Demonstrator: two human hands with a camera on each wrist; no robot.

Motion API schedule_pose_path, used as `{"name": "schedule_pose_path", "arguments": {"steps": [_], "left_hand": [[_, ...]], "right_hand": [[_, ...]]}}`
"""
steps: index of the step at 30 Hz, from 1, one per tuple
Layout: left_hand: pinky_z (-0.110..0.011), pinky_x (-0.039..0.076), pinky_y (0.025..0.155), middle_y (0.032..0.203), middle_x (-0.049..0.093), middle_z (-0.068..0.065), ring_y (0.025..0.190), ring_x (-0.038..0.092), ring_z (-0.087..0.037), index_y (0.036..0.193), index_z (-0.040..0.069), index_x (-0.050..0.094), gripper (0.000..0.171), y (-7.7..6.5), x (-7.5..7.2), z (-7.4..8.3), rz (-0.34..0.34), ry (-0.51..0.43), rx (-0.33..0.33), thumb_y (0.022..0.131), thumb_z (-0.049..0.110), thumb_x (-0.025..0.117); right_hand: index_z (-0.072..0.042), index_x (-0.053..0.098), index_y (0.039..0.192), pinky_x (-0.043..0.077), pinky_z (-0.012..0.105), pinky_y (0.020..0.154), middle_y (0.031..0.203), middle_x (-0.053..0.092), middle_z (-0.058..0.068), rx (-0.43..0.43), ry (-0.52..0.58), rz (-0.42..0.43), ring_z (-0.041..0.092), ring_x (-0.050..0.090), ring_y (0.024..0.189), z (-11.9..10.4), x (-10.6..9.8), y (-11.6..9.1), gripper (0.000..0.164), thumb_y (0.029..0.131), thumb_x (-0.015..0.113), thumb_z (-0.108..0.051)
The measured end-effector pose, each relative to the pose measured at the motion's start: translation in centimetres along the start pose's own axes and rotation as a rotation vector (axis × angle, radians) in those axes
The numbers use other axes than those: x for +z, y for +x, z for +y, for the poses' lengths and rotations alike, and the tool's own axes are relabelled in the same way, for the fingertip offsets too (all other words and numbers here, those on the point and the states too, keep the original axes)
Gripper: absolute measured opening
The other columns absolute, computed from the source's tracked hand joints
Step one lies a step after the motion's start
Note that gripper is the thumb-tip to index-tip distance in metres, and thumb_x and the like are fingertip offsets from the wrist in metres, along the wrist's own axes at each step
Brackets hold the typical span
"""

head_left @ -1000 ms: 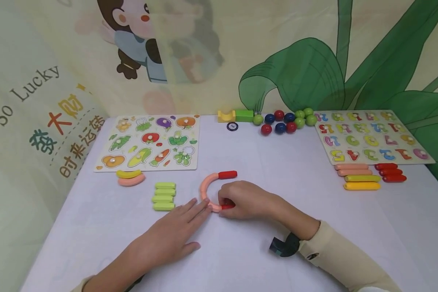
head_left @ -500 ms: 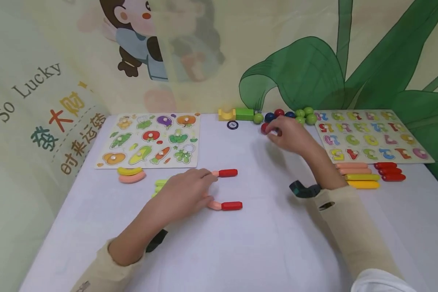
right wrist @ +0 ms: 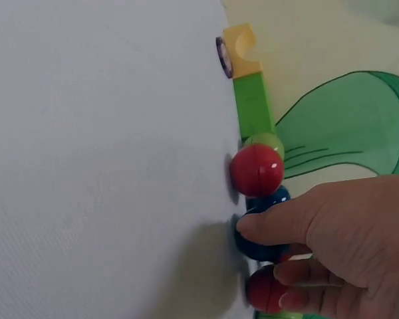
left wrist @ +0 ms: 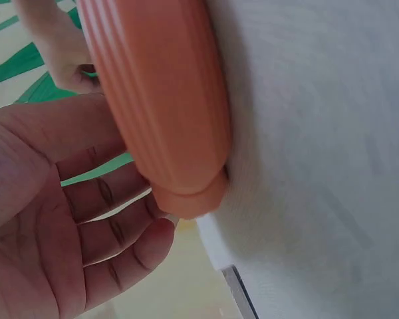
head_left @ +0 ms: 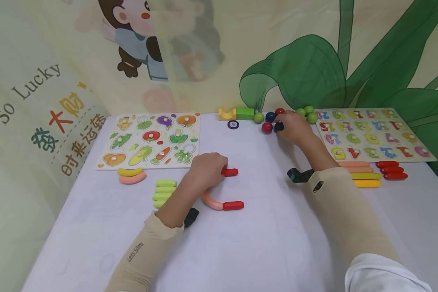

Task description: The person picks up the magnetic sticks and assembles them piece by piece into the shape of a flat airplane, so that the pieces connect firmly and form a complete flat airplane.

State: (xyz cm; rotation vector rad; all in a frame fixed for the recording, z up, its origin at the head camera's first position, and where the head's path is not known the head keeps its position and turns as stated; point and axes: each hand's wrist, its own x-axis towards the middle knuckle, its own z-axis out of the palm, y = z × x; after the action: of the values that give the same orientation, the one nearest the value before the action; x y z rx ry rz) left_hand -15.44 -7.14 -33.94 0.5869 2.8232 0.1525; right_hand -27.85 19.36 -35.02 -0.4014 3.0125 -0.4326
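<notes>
In the head view, my left hand (head_left: 209, 169) curls over the upper part of a curved pink piece (head_left: 212, 202), beside the left end of the upper red stick (head_left: 230, 172). The lower red stick (head_left: 233, 205) meets the curve's lower end. Up close, the curved piece (left wrist: 166, 93) stands between the left wrist camera and the fingertips, hiding them; I cannot tell whether they pinch anything. My right hand (head_left: 295, 127) reaches the balls at the back and pinches a dark blue ball (right wrist: 258, 240), thumb on its near side. Red balls (right wrist: 257, 170) sit on either side.
Green balls (head_left: 309, 110), a green block (head_left: 245, 114) and a yellow block (head_left: 226, 114) line the back. Puzzle boards stand left (head_left: 138, 140) and right (head_left: 373, 136). Light-green sticks (head_left: 166, 190) lie left of the curve; several coloured sticks (head_left: 366, 176) lie right.
My right hand has left the lower red stick, passed over the front red ball and moved right to the blue ball. My left hand has shifted from the curve's lower part to its upper end.
</notes>
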Motion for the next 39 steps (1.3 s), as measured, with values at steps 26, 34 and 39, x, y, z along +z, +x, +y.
{"name": "schedule_pose_path", "arguments": {"steps": [26, 34, 39], "left_hand": [[-0.025, 0.044, 0.058, 0.086, 0.056, 0.002, 0.074, 0.049, -0.013, 0.105, 0.019, 0.065, 0.025, -0.3, -0.6, 0.9, 0.061, 0.02, 0.089, 0.081, 0.027, 0.067], [-0.023, 0.041, 0.061, 0.08, 0.053, 0.007, 0.075, 0.048, -0.009, 0.096, 0.021, 0.063, 0.035, -3.4, 0.1, 2.4, -0.152, -0.001, 0.284, 0.071, 0.044, 0.072], [-0.022, 0.04, 0.062, 0.073, 0.051, 0.007, 0.07, 0.048, -0.009, 0.093, 0.019, 0.061, 0.031, -3.9, 0.7, 2.7, -0.113, 0.066, 0.293, 0.07, 0.033, 0.076]], "right_hand": [[-0.011, 0.064, 0.108, 0.048, 0.03, 0.066, 0.097, 0.06, 0.003, -0.183, 0.29, -0.226, 0.02, 0.054, 0.082, -6.4, 0.9, -6.0, 0.032, 0.08, 0.069, -0.024], [-0.002, 0.059, 0.113, 0.046, 0.041, 0.076, 0.109, 0.052, 0.018, -0.116, 0.178, 0.091, 0.029, 0.05, 0.09, -2.4, 0.2, -1.7, 0.033, 0.082, 0.064, -0.012], [-0.003, 0.059, 0.116, 0.046, 0.042, 0.081, 0.11, 0.049, 0.017, -0.115, 0.007, -0.004, 0.029, 0.049, 0.094, -2.9, 1.1, -0.3, 0.034, 0.084, 0.062, -0.012]]}}
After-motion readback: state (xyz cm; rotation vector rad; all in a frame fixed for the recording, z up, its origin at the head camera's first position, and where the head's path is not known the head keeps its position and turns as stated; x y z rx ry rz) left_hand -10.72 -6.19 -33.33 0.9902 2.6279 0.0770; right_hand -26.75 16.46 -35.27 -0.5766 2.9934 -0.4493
